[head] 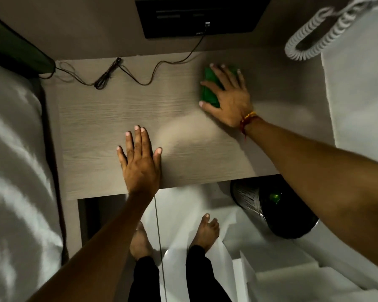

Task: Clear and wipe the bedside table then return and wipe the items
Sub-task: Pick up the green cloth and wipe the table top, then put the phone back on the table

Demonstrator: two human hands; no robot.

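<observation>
We had the table [92, 118] pretty much bare, just a thin dark cable [109, 73] looping along the back edge, bundled in the middle and running up to a black panel [203, 16] on the wall. Our right hand [227, 99] was flat on a green cloth [207, 90] at the back right part of the tabletop, fingers spread wide and pressing down on it rather than gripping; the cloth stuck out on the thumb side and past the fingertips. A red and yellow thread [248, 118] sat round that wrist. Our left hand [140, 164] lay palm down near the front edge, fingers straight and close together with the thumb out, holding nothing. To the left was the bed [13, 171] with white sheets, right up against the table. Under the front right corner stood a mesh bin [271, 208] with a black liner and something green inside, couldn't tell what. A white coiled cord [314, 33] hung at top right, and our bare feet [205, 232] were on the pale floor.
</observation>
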